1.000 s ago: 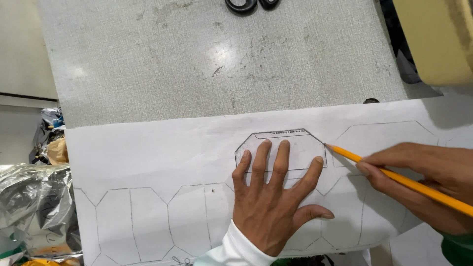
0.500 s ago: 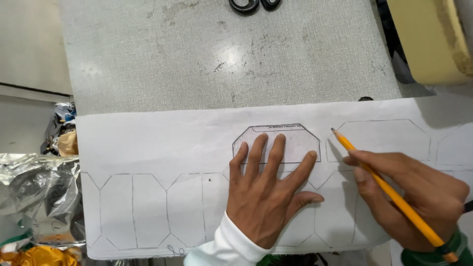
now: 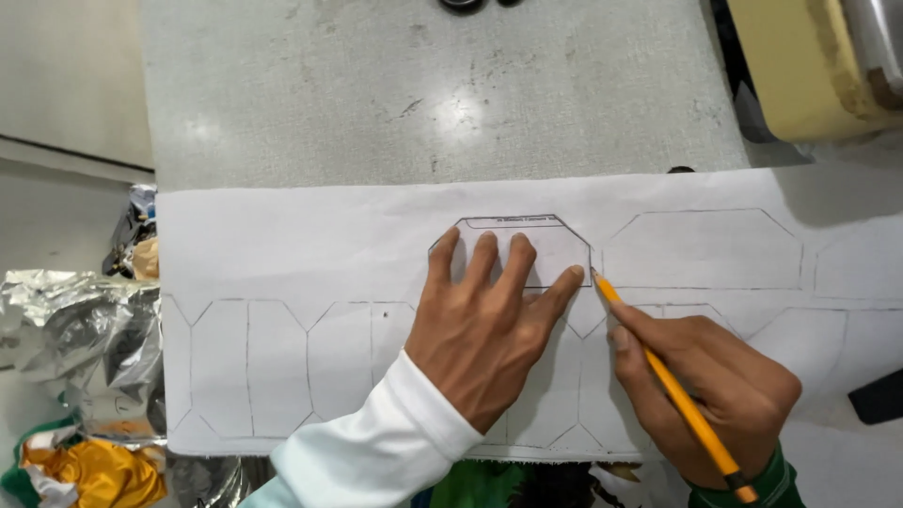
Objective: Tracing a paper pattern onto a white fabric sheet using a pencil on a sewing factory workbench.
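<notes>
White fabric sheet (image 3: pixel 310 245), pencilled with rows of octagonal outlines, lies across a grey felt-covered table (image 3: pixel 423 94). Octagonal paper template (image 3: pixel 550 246) sits on the sheet's upper middle. Left hand (image 3: pixel 484 329), white sleeve, lies flat with fingers spread, pressing the template down; it grasps nothing. Right hand (image 3: pixel 701 381) is closed around a yellow pencil (image 3: pixel 668 376), whose tip touches the template's lower right corner beside the left index fingertip. Crumpled silver foil wrapping (image 3: pixel 80 339) lies at the left edge; a yellow machine body (image 3: pixel 800 66) stands upper right.
</notes>
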